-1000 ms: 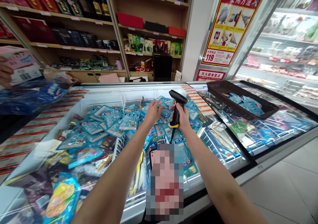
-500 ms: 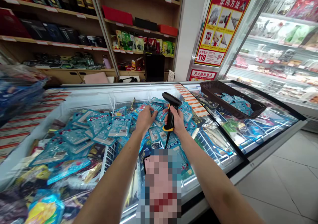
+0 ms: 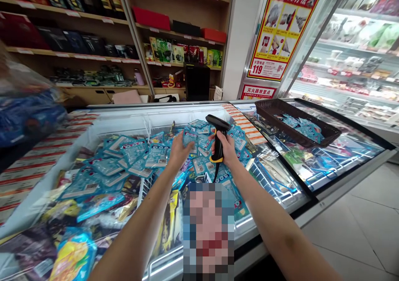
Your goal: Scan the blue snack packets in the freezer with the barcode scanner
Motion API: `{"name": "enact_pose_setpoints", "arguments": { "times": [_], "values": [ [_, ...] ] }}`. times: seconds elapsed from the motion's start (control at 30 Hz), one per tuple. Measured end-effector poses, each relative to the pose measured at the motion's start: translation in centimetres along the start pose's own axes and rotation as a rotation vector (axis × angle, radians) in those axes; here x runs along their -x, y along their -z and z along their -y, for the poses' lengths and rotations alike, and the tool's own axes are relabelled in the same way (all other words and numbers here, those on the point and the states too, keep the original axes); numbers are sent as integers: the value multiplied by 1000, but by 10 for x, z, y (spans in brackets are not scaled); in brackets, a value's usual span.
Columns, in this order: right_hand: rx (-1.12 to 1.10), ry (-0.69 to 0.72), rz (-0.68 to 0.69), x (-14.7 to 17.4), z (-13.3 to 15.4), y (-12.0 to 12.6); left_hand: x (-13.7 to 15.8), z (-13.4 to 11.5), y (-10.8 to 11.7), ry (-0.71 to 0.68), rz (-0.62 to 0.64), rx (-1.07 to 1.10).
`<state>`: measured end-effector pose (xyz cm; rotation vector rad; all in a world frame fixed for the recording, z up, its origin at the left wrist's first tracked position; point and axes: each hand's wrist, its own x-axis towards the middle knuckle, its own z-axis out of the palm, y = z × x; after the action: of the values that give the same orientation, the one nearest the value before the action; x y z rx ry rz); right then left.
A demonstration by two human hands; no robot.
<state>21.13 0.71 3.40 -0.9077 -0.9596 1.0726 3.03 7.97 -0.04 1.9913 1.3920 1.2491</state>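
Observation:
My right hand (image 3: 227, 148) is wrapped round the grip of a black and yellow barcode scanner (image 3: 218, 141), held upright with its head pointing to the left and its cord hanging down. My left hand (image 3: 180, 151) pinches a small blue packet (image 3: 190, 140) between thumb and fingers, just left of the scanner. Beneath both hands, many similar blue packets (image 3: 157, 155) lie heaped in the open chest freezer (image 3: 121, 117). More of them spread to the left, some with barcodes facing up.
A brown basket (image 3: 332, 136) with blue packets stands on the freezer's right side. White wire dividers (image 3: 145, 187) rise among frozen bags, such as a yellow and blue one (image 3: 73, 256). Shelves line the back. Blurred blue plastic-wrapped goods (image 3: 29, 114) sit at left. A pixelated patch covers the bottom middle.
The view has shifted slightly, so things sit a little further right. My left hand has drawn back from the heap, with a blue packet showing in its fingers. My right hand keeps the scanner.

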Motion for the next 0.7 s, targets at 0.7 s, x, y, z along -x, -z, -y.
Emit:
{"name": "enact_pose_setpoints", "arguments": {
  "times": [0.7],
  "values": [
    [238, -174, 311, 13, 8, 9, 8, 20, 16, 251, -187, 680]
  ]
}}
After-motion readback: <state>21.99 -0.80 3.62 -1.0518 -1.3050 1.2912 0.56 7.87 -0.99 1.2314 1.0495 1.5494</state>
